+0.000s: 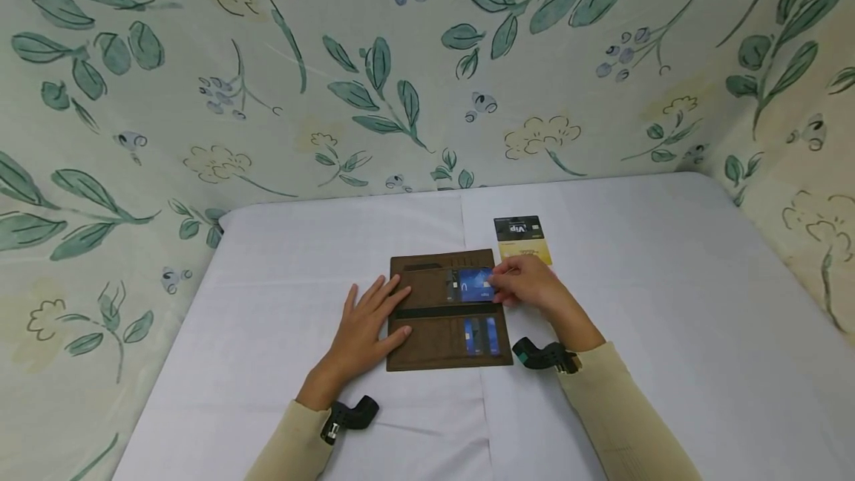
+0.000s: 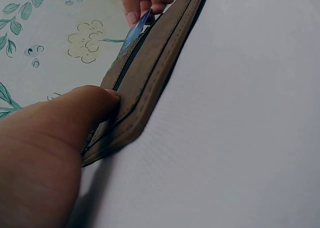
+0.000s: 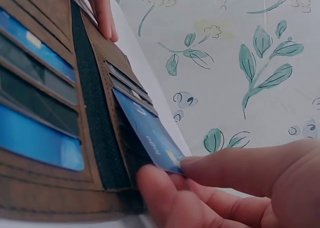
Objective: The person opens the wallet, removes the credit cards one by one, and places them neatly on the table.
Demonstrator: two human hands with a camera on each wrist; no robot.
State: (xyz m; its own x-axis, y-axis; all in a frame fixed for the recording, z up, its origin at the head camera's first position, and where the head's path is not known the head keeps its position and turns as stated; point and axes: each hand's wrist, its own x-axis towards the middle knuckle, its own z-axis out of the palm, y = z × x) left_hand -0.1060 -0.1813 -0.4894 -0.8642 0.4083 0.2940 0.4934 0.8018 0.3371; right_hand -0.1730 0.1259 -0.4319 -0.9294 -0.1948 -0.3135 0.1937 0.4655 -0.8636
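A brown wallet [image 1: 427, 340] lies unfolded on the white table, a dark strip running along its fold. In the head view my left hand [image 1: 366, 324] rests on its left edge with fingers spread, and in the left wrist view the thumb [image 2: 95, 101] presses on that edge. My right hand [image 1: 531, 286] pinches the outer end of a blue card [image 3: 150, 133] between thumb and fingers. The card's other end sits in a slot of the wallet's far half. Several more cards, blue and dark, show in the near half's slots [image 3: 40, 138].
Just beyond my right hand, a black and yellow card [image 1: 521, 232] lies on the table. White cloth [image 1: 634, 243] covers the table. Behind and at the sides hangs floral fabric [image 1: 401, 43]. A small black camera is strapped on each wrist.
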